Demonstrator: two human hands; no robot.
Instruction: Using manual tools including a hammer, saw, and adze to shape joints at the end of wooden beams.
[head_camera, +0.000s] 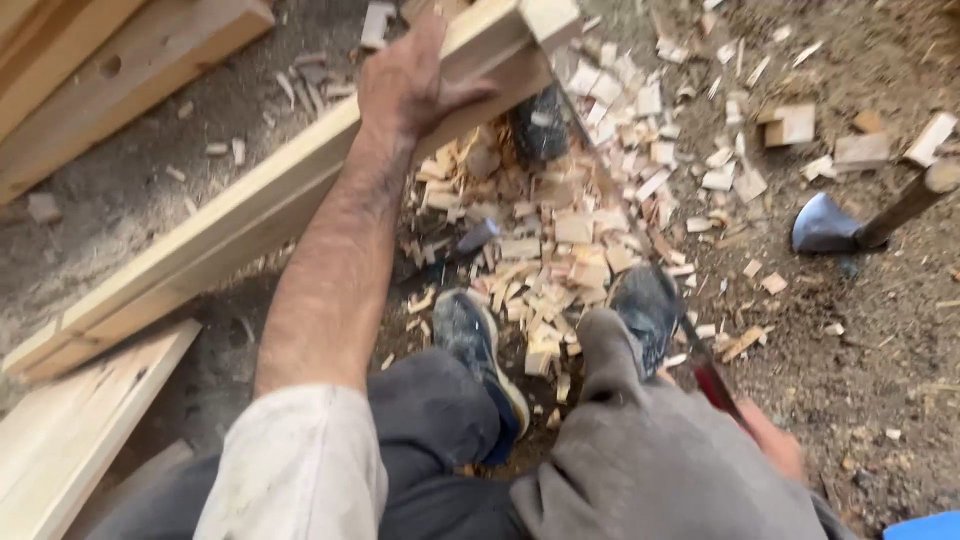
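Note:
My left hand (410, 80) grips the far end of a long pale wooden beam (230, 225) that runs diagonally from the lower left up to the top middle. My right hand (775, 442) shows only in part behind my right knee, closed on the red handle of a long thin-bladed tool (712, 385). The dark blade slants up past my right shoe (645, 305) toward the beam's end. My left shoe (470, 340) rests beside a heap of wood chips (560, 240) under the beam's end.
An axe (830, 225) with a wooden handle lies on the dirt at the right. Offcut blocks (790, 125) are scattered at the upper right. Further planks lie at the upper left (110, 70) and lower left (70, 430).

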